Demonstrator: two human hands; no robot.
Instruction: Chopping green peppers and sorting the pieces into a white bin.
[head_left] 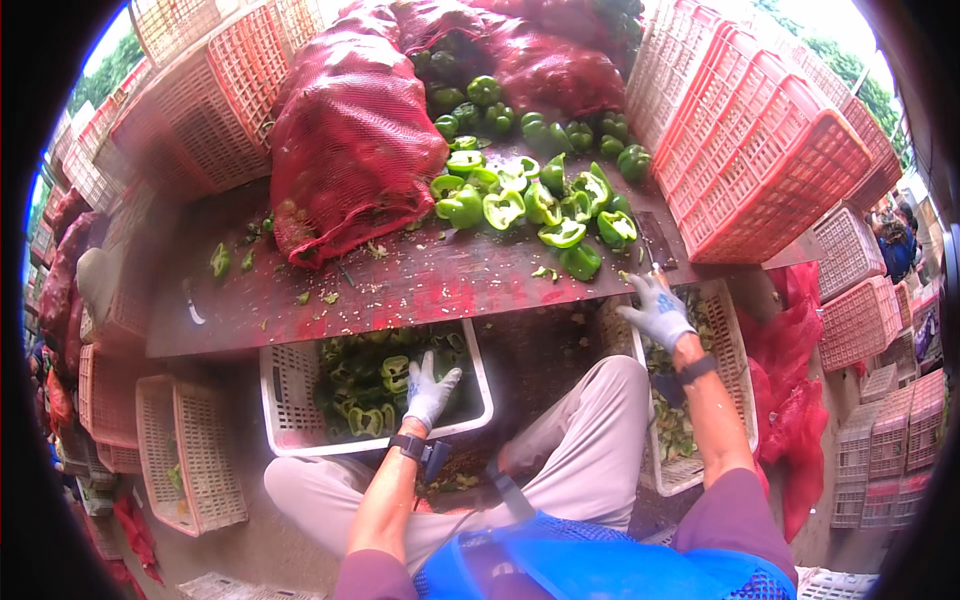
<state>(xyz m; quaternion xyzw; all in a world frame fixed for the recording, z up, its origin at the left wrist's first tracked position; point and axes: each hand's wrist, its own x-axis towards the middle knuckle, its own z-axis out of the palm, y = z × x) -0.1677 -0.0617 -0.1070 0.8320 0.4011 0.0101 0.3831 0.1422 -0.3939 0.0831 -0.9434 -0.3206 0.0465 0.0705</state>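
Observation:
My left hand (430,392), in a pale work glove, is spread over a white plastic crate (283,400) that holds cut green bell peppers (367,420). Its fingers are apart, and no pepper shows between them. At the table's front edge my right hand (660,312), gloved too, has its thumb and fingers apart. Just beyond its fingertips lies a dark, narrow, flat thing (655,240) whose kind I cannot make out. Halved green peppers (503,208) are heaped on the table (400,295), with whole green peppers (484,92) behind them.
A red mesh sack (350,130) bulges on the table, left of the peppers. A curved blade (194,305) lies at the table's left end. Pink crates (760,150) stand at the right. Below my right arm is a second white crate (740,390) with pepper scraps.

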